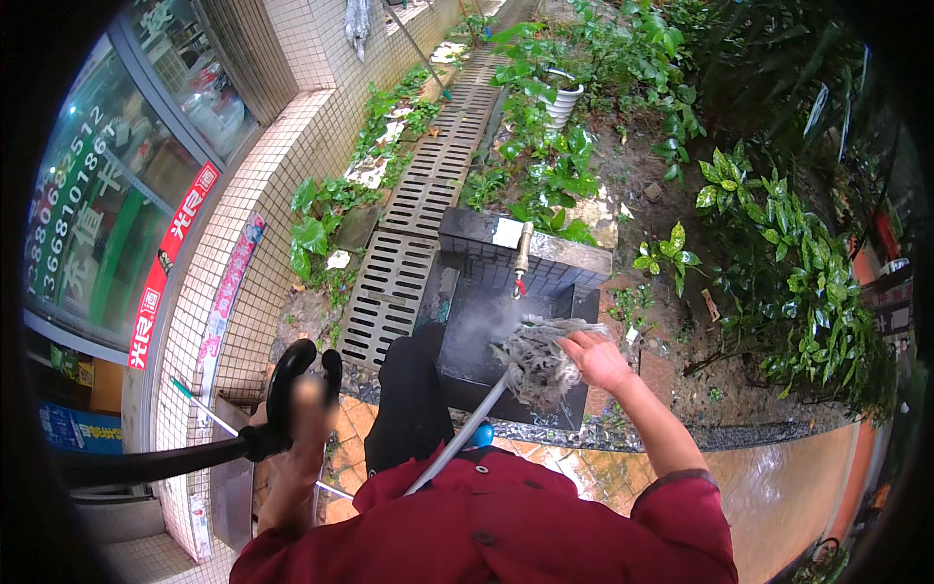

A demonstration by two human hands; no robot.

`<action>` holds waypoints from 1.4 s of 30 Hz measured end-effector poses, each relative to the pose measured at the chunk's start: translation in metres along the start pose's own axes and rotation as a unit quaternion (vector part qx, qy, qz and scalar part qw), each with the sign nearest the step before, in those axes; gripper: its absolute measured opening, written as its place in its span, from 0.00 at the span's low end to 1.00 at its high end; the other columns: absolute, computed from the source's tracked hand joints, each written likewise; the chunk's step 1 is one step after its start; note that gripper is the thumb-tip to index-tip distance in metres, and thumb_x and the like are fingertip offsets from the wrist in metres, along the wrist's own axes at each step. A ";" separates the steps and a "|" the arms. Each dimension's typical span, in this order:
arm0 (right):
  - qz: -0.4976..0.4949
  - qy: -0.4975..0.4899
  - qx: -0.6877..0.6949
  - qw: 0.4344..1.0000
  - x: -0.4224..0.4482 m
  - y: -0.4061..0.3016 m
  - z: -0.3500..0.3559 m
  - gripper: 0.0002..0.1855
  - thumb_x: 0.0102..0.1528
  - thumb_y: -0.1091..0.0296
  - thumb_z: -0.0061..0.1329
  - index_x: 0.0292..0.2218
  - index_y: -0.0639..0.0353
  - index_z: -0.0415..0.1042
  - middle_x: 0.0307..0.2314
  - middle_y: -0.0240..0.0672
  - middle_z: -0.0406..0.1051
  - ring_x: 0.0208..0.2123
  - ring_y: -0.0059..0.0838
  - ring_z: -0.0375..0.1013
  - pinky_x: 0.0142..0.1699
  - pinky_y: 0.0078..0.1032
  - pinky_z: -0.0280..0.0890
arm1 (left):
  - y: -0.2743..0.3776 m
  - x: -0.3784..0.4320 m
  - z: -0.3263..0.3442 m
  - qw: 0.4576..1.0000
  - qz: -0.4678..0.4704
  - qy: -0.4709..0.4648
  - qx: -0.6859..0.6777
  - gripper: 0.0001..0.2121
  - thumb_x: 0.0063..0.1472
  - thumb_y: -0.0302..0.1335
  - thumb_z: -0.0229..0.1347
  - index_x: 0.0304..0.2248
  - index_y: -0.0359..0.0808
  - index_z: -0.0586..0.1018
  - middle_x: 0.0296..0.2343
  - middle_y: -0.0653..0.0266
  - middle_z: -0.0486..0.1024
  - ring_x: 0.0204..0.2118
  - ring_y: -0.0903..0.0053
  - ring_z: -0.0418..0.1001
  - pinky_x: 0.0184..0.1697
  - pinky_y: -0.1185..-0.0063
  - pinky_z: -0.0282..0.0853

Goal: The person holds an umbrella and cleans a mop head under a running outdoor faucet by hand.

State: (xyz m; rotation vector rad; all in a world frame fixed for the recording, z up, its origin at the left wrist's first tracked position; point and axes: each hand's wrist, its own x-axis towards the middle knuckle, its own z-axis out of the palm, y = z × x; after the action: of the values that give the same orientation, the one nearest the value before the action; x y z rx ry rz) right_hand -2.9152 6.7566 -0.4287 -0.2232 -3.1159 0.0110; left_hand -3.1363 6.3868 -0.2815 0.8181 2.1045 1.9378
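My right hand (595, 359) grips the wet grey strands of a string mop head (543, 361) over a dark tiled wash basin (467, 365). The mop's pale pole (467, 431) slants down to my chest. Just beyond the mop head, a metal tap (524, 252) with a red lever stands at the basin's back wall, and a whitish blur hangs over the basin. At the left, my left hand (310, 412) is beside a black curved object (292, 372) with a long black bar; its fingers are blurred and partly hidden, so its grip is unclear.
A slotted drain cover (394, 292) runs along the basin's left side. Further left are a tiled wall (263, 175) and shop windows. Plants and a white pot (562, 102) lie beyond the basin. Wet orange paving (606, 482) and a blue round object (480, 436) are near my body.
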 end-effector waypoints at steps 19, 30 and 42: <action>0.066 0.083 0.166 0.980 0.012 -0.109 0.001 0.13 0.34 0.74 0.46 0.28 0.54 0.67 0.22 0.33 0.65 0.27 0.36 0.68 0.32 0.31 0.65 | 0.009 -0.034 -0.042 0.993 -0.090 -0.032 0.072 0.16 0.58 0.34 0.46 0.16 0.42 0.59 0.13 0.70 0.58 0.14 0.84 0.54 0.17 0.83 0.48; 0.054 0.178 0.226 0.956 0.075 -0.103 0.035 0.16 0.29 0.79 0.46 0.26 0.55 0.69 0.26 0.31 0.65 0.37 0.34 0.64 0.50 0.45 0.48 | -0.018 -0.035 -0.044 0.836 -0.171 0.170 -0.492 0.11 0.54 0.27 0.50 0.17 0.39 0.64 0.12 0.71 0.59 0.13 0.84 0.57 0.18 0.84 0.53; -0.283 -0.023 0.165 0.945 0.148 -0.204 0.091 0.09 0.29 0.65 0.53 0.20 0.44 0.72 0.19 0.25 0.69 0.31 0.29 0.69 0.37 0.30 0.58 | -0.013 -0.055 -0.101 0.980 -0.069 0.134 0.130 0.05 0.49 0.26 0.50 0.18 0.41 0.67 0.14 0.72 0.61 0.17 0.78 0.62 0.20 0.77 0.57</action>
State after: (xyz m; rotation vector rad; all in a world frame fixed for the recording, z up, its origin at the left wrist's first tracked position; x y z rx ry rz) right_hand -3.0927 6.5750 -0.5159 0.6792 -3.0262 0.5269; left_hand -3.1422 6.2716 -0.2921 0.4523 2.5356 1.8120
